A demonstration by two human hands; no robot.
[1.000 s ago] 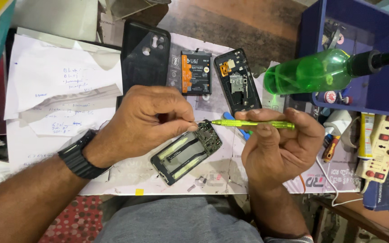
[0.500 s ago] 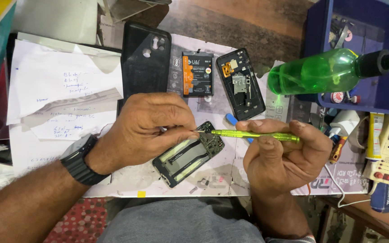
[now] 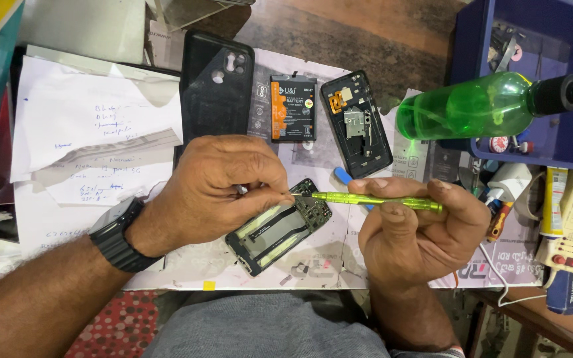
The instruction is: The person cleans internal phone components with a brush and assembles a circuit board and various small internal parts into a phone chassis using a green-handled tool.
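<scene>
The opened phone frame (image 3: 278,233) lies tilted on the table (image 3: 392,40), just in front of the person's lap, and everything else sits around it. The left hand (image 3: 223,185) rests on the frame's upper left edge, fingers pinched together at its top end — whether they grip a small part there cannot be told. The right hand (image 3: 419,229), just right of the frame, is closed around a slim green screwdriver (image 3: 376,200) whose tip meets the frame's top corner beside the left fingertips. Beyond the frame lie a black back cover (image 3: 215,86), a battery (image 3: 293,108) and a second phone shell (image 3: 356,124) — a green bottle (image 3: 472,106) lies farther right
</scene>
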